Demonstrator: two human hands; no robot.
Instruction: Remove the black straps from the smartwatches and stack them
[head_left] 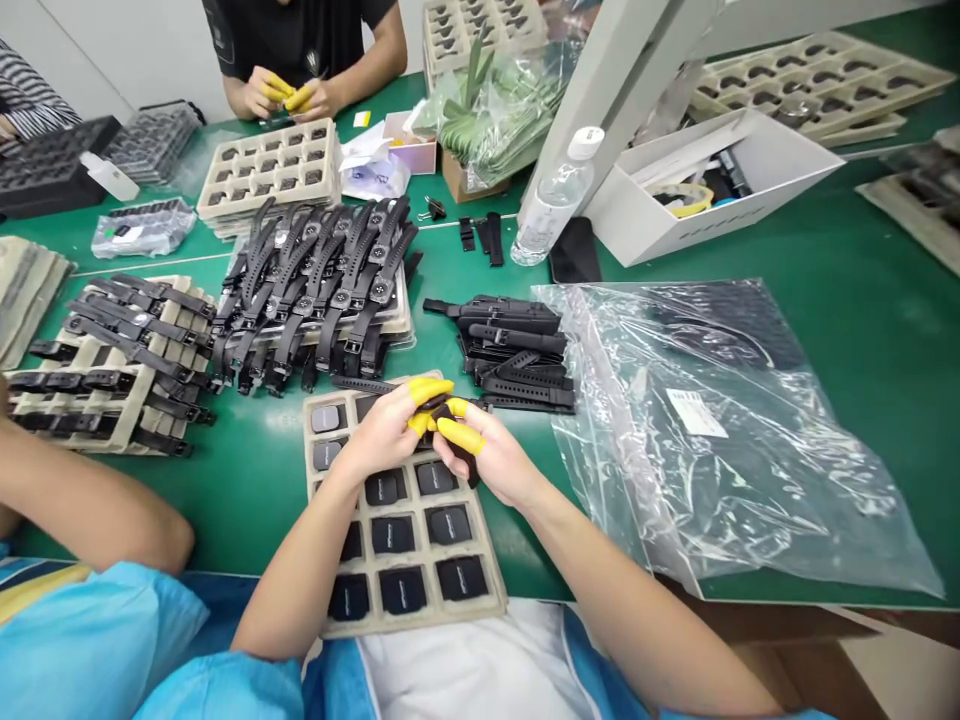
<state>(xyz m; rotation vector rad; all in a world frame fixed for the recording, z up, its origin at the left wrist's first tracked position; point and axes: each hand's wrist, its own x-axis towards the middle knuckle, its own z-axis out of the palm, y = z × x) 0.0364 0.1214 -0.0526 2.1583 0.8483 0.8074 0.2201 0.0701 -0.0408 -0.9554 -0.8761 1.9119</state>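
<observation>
Across the workbench runs a green tabletop (817,240), its right half largely under a clear plastic bag (750,480). Left of that lie a heap of black smartwatches (315,280) with straps, stacked on trays, and, nearest the person, a molded tray (480,530) whose compartments hold square black pieces (392,535). Just beyond its right corner is a smaller pile of black watch straps (525,350).

Over the tray's far end, the left hand (386,430) and right hand (510,465) meet, yellow finger cots (460,435) on several fingertips. Both are closed in a pinch on a dark watch part (439,408), mostly hidden by the fingers; a black strap end hangs below the right fingers.

The step in hand appears to be close fingertip work on that part. The next move calls for steady support from one hand and fine, light pressure from the other.
</observation>
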